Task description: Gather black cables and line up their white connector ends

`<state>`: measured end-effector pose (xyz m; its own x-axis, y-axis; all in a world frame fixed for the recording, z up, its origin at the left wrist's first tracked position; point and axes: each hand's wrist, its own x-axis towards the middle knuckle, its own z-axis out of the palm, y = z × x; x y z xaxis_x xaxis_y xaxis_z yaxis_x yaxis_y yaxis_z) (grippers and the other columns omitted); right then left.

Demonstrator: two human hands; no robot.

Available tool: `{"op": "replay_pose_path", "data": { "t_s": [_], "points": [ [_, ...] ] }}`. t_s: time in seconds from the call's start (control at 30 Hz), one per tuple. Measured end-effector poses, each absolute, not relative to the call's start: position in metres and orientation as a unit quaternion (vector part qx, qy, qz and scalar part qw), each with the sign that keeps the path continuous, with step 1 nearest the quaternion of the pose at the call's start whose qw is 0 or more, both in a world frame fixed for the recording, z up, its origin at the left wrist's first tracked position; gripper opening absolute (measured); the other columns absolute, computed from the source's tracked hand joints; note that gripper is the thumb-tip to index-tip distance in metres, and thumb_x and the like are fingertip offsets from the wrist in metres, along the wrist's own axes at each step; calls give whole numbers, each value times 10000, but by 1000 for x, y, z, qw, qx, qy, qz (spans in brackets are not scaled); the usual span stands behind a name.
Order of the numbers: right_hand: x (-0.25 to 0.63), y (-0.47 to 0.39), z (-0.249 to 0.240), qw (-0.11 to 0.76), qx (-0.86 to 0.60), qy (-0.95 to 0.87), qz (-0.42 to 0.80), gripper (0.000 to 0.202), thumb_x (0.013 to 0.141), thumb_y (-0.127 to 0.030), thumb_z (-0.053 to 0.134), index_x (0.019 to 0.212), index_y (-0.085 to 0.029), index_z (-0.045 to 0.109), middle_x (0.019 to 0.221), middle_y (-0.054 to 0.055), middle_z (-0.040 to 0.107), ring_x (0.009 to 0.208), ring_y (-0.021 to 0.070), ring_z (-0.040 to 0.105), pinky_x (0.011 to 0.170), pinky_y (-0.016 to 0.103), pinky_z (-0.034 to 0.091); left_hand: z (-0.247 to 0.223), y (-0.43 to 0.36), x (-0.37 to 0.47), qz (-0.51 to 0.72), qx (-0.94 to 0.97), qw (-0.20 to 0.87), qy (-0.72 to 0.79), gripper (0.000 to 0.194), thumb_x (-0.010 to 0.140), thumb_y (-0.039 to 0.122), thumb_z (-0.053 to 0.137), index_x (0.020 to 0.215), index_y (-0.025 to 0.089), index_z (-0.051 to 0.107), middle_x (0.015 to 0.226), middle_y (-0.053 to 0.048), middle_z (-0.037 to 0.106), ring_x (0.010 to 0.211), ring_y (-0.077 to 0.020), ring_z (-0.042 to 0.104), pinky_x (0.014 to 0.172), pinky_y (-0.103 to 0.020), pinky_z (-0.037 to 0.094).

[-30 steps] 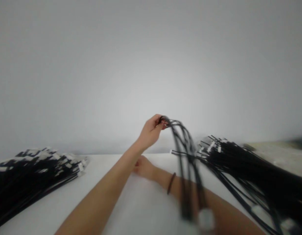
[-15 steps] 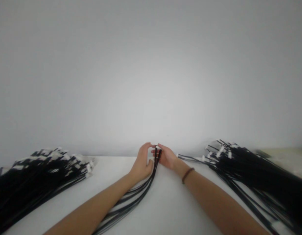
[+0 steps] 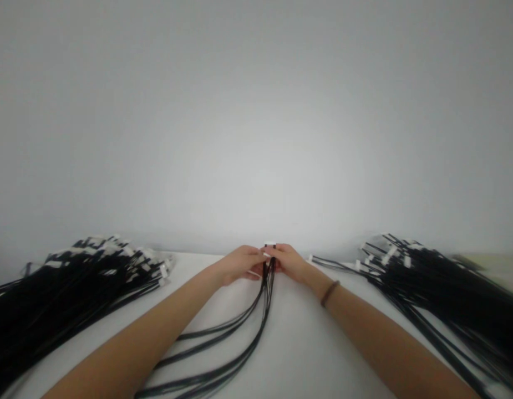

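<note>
Several black cables curve up from the lower left to the middle of the white table, where both hands meet at their upper ends. My left hand is closed on the cables from the left, fingertips at a small white connector. From the right, my right hand pinches the same cable ends. Another white connector sticks up just above the fingers. The fingertips overlap, so the exact grip is partly hidden.
A large pile of black cables with white connectors lies at the left. A similar pile lies at the right, with a few cables reaching toward the middle. Behind the white table rises a plain wall.
My left hand has closed from a spread pose onto the cable ends, and my right fingers have closed too. The cables now fan wider below. The view has shifted slightly.
</note>
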<state>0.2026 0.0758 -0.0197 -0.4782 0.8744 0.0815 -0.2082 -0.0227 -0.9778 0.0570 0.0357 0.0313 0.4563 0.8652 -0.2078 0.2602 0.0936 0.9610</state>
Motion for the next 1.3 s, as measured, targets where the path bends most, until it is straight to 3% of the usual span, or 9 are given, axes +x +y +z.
{"op": "replay_pose_path", "data": {
  "t_s": [0.17,0.3,0.43,0.57,0.67,0.9,1.0,1.17,1.3],
  "points": [
    [208,76,-21,422,-245,-554,674,292,588,-283,651,813,-115,574,746,37,581,654,109,536,616,246,416,27,46,45,275,574,615,464,259,592,343,590,736,132,550,744,-40,572,661,-113,523,668,-282,396],
    [209,77,-21,425,-228,-536,693,293,598,-255,646,841,-108,575,774,49,585,675,112,546,659,262,417,25,48,46,286,579,606,464,249,589,341,590,708,130,532,693,-25,544,633,-108,507,651,-281,400],
    [210,74,-17,417,-223,-538,698,308,594,-212,648,871,-100,571,791,57,583,677,103,544,658,244,411,27,50,45,300,602,538,509,220,605,336,560,677,135,506,610,-2,512,568,-97,478,585,-266,402],
    [212,74,-16,444,-274,-507,686,442,474,-111,698,888,-130,548,752,26,581,633,93,544,627,237,405,25,55,42,312,619,455,559,169,633,299,510,678,137,500,582,1,503,541,-95,467,537,-255,406],
    [211,76,-18,451,-295,-522,661,370,465,-137,700,802,-126,549,694,16,577,581,83,532,578,229,397,22,58,40,307,625,419,583,159,633,285,504,670,130,504,576,-6,509,540,-103,480,527,-256,413],
    [201,72,-20,385,-349,-657,546,262,497,-230,688,681,-125,535,519,-19,537,407,56,432,384,184,294,21,56,42,330,600,505,526,108,655,223,497,669,120,468,579,-25,540,544,-124,536,584,-301,451],
    [203,73,-21,395,-330,-646,563,218,535,-238,662,662,-127,525,452,-39,498,385,51,418,372,176,269,22,54,44,321,596,485,553,87,678,211,478,683,127,454,566,-28,554,519,-132,545,566,-309,457],
    [206,77,-21,430,-303,-598,604,249,544,-232,650,725,-130,514,514,-20,539,423,63,460,399,179,297,23,53,44,296,619,407,603,79,699,208,446,674,133,447,568,-40,571,488,-133,539,505,-285,453],
    [203,73,-21,431,-321,-615,577,280,528,-257,666,726,-139,507,507,-21,535,424,71,451,408,193,300,21,51,46,297,609,429,597,70,694,202,442,682,133,446,542,-31,554,476,-136,535,502,-297,460]
  ]
}}
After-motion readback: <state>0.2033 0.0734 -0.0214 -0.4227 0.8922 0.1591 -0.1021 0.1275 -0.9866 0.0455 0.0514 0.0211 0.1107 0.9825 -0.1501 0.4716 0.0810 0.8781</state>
